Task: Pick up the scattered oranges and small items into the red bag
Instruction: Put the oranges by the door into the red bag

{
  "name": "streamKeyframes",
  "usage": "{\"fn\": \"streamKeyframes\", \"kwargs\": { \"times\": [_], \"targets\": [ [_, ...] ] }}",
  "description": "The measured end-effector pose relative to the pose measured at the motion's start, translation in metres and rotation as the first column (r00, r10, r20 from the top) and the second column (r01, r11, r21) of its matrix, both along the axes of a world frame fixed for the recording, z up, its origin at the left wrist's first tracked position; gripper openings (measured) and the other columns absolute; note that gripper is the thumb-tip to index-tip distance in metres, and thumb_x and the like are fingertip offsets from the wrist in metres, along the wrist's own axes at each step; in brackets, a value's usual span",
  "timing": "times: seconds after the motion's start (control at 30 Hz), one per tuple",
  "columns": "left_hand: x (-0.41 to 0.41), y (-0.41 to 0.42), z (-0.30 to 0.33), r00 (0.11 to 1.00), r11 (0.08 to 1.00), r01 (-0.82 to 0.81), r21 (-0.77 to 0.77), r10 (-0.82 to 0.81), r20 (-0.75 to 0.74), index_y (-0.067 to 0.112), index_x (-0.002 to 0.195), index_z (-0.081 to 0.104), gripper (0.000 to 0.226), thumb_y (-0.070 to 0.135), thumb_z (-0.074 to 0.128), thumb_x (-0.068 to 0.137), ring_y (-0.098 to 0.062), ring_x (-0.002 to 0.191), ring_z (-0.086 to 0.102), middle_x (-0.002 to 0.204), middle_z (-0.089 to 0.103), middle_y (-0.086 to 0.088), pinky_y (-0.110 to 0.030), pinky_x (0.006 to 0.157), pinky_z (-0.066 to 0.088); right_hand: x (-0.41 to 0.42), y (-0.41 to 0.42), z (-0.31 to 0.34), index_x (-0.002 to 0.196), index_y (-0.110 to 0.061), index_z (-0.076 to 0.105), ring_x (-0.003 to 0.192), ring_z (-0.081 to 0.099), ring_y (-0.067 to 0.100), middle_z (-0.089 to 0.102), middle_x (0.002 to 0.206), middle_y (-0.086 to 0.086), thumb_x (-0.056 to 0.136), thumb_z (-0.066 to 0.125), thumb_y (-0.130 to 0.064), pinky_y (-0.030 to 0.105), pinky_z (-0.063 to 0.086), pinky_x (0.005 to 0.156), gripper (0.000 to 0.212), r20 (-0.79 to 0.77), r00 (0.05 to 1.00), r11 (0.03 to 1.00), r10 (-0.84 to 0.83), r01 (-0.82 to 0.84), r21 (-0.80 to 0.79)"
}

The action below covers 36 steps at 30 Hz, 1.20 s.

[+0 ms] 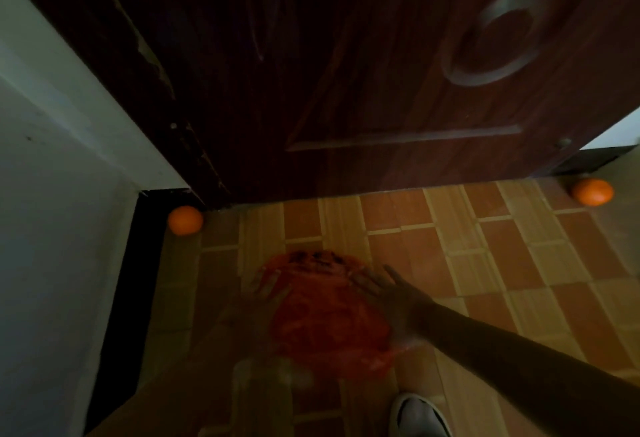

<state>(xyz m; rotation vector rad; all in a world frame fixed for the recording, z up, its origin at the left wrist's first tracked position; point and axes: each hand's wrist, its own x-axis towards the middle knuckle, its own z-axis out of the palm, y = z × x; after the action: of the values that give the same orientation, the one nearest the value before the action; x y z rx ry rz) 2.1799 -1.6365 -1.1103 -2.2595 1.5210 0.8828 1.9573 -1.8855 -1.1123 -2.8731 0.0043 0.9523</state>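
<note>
The red bag lies crumpled on the tiled floor in front of a dark door. My right hand reaches in from the lower right, fingers spread, touching the bag's right edge. My left hand is badly blurred at the bag's left edge, fingers apart; whether it grips the bag I cannot tell. One orange rests in the corner by the door frame at left. A second orange sits at the far right by the door's bottom edge.
A dark wooden door stands across the back. A white wall with black skirting closes the left side. A white shoe shows at the bottom. The floor is orange and tan tile.
</note>
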Motion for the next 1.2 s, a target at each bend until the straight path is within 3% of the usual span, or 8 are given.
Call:
{"fn": "streamKeyframes", "kwargs": {
  "times": [0.1,0.2,0.37,0.6,0.83,0.97,1.13,1.2],
  "targets": [
    [0.003,0.010,-0.005,1.000,1.000,-0.010,-0.005,0.010,0.017,0.039,0.156,-0.023,0.123,0.105,0.013,0.058,-0.023,0.146,-0.033,0.163,-0.029,-0.007,-0.068,0.120,-0.007,-0.001,-0.007,-0.003,0.151,-0.030,-0.033,0.157,-0.021,0.026,-0.031,0.166,0.001,0.073,0.077,-0.070,0.056,-0.016,0.123,0.140,-0.018,0.999,1.000,-0.030,0.030,-0.001],
    [0.009,0.016,0.003,0.999,0.999,-0.034,0.039,0.035,-0.022,0.037,0.156,-0.025,0.136,0.110,0.008,0.046,-0.027,0.147,-0.031,0.154,-0.039,-0.004,-0.061,0.121,-0.011,0.007,-0.004,0.001,0.159,-0.034,-0.024,0.157,-0.022,0.024,-0.027,0.169,-0.002,0.075,0.074,-0.067,0.058,-0.009,0.126,0.134,0.062,0.997,0.998,-0.044,0.041,0.046],
    [0.015,0.018,0.016,0.994,0.993,-0.106,-0.059,0.104,-0.032,0.041,0.163,-0.007,0.119,0.102,0.024,0.066,-0.028,0.159,-0.015,0.171,-0.020,0.004,-0.059,0.123,-0.011,0.048,0.012,0.021,0.163,-0.036,-0.013,0.157,-0.024,0.019,-0.024,0.171,-0.006,0.084,0.046,-0.084,0.053,-0.013,0.125,0.110,0.255,0.961,0.983,-0.105,0.062,0.172],
    [0.031,0.023,0.033,0.970,0.939,-0.244,-0.244,0.237,-0.057,0.043,0.163,0.001,0.123,0.107,0.006,0.058,-0.026,0.160,-0.001,0.174,-0.002,0.005,-0.058,0.125,0.001,0.127,0.024,0.034,0.165,-0.032,0.006,0.159,-0.009,0.020,-0.004,0.174,0.001,0.089,0.048,-0.080,0.050,-0.008,0.127,0.099,0.363,0.917,0.960,-0.163,0.062,0.275],
    [0.067,0.075,0.044,0.900,0.844,-0.431,-0.319,0.426,-0.089,0.039,0.165,0.009,0.103,0.095,0.022,0.079,-0.025,0.159,0.009,0.174,0.008,0.003,-0.062,0.124,0.016,0.208,0.049,0.028,0.165,-0.023,0.013,0.160,0.000,0.022,0.004,0.174,0.003,0.096,0.054,-0.063,0.051,0.005,0.129,0.090,0.401,0.906,0.960,-0.136,0.020,0.280],
    [0.074,0.102,0.047,0.858,0.806,-0.503,-0.311,0.509,-0.069,0.031,0.166,0.012,0.106,0.090,0.025,0.078,-0.025,0.157,0.019,0.172,0.016,0.001,-0.057,0.124,0.021,0.249,0.067,0.022,0.166,-0.023,0.010,0.159,0.008,0.027,0.010,0.173,0.007,0.094,0.058,-0.054,0.047,0.009,0.128,0.092,0.395,0.915,0.961,-0.076,-0.039,0.275],
    [0.079,0.121,0.059,0.821,0.745,-0.552,-0.375,0.565,-0.087,0.024,0.162,0.030,0.121,0.101,0.008,0.072,-0.031,0.153,0.030,0.168,0.029,-0.005,-0.054,0.120,0.029,0.296,0.093,0.011,0.166,-0.023,0.008,0.158,0.010,0.029,0.007,0.173,0.007,0.097,0.060,-0.052,0.052,0.008,0.128,0.091,0.373,0.927,0.945,-0.037,-0.089,0.315],
    [0.081,0.127,0.064,0.800,0.709,-0.577,-0.405,0.590,-0.106,0.022,0.161,0.034,0.109,0.093,0.022,0.078,-0.033,0.150,0.035,0.166,0.034,-0.007,-0.054,0.118,0.033,0.317,0.103,0.008,0.166,-0.021,0.008,0.158,0.010,0.031,0.006,0.173,0.008,0.099,0.060,-0.049,0.054,0.010,0.128,0.088,0.352,0.936,0.949,0.004,-0.115,0.295]
  ]
}}
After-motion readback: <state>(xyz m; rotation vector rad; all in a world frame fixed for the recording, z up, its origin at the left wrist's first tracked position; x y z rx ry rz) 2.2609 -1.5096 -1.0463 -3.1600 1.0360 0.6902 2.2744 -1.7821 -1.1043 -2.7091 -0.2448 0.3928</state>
